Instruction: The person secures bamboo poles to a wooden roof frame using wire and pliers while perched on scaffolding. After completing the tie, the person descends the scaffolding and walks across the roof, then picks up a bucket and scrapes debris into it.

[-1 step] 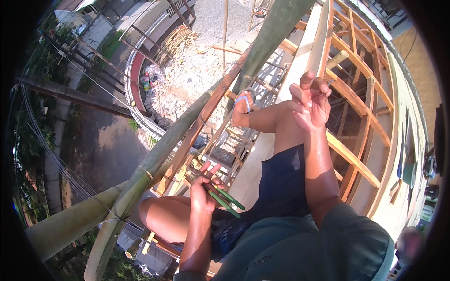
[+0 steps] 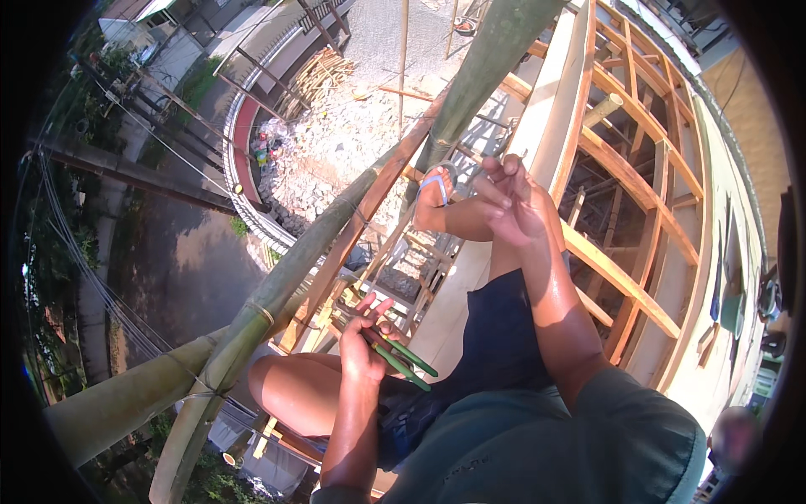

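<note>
My left hand (image 2: pixel 361 344) holds green-handled pliers (image 2: pixel 405 359). Their two handles spread apart toward my lap, and the head is mostly hidden in my palm. Several of its fingers stay loosely extended. My right hand (image 2: pixel 522 206) is raised over my right knee with its fingers curled and partly blurred. A tiny thin thing shows by its fingertips, too small to name. Beneath that hand lies my bent right leg, with a sandal (image 2: pixel 434 186) on the foot.
Lashed bamboo poles (image 2: pixel 273 294) and a wooden beam (image 2: pixel 369 206) cross to my left, high above a road (image 2: pixel 197 260) and rubble (image 2: pixel 327 147). A timber frame (image 2: pixel 625 176) with open gaps lies to my right. Pale boards (image 2: pixel 457 294) run beneath me.
My right hand has moved left and slightly down, from beside the timber frame to over the knee. The left hand and the pliers have stayed nearly still.
</note>
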Motion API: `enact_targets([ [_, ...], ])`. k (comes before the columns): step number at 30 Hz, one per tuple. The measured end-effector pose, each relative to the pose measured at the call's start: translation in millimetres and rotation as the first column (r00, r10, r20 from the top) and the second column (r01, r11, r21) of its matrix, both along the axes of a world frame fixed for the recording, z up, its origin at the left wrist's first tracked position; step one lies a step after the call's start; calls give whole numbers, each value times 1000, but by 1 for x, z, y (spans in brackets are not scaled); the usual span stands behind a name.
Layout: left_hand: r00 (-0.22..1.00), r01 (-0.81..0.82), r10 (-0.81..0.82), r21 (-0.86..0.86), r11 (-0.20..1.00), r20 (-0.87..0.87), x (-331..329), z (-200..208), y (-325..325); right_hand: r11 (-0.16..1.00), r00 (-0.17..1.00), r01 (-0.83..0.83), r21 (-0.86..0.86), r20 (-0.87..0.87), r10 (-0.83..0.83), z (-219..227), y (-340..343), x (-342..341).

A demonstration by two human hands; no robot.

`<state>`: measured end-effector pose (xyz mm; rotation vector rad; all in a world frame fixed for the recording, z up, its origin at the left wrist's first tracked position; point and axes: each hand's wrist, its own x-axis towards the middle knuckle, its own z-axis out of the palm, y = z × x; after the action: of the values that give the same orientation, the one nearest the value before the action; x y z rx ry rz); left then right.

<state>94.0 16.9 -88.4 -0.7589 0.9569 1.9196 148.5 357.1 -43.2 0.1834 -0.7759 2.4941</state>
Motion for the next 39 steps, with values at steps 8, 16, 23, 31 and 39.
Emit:
enact_targets([
  [8,985,-29,15,-81,996,-172,-13,0,-4,345,809,-381,858,490,-325,-73,-125,-34],
  [16,986,-95,97,20,995,-139,-19,-12,-15,-290,224,587,756,-496,-839,191,48,-23],
  [23,989,-32,14,-124,992,-148,-22,-46,-16,-701,-352,710,63,-831,-431,481,73,95],
  [31,995,-81,69,-161,984,-75,-49,-105,-52,-305,-239,929,209,-291,-927,632,214,48],
  [39,979,-121,87,-186,975,-183,-30,-67,-58,195,227,963,188,-170,-959,244,182,-15],
])
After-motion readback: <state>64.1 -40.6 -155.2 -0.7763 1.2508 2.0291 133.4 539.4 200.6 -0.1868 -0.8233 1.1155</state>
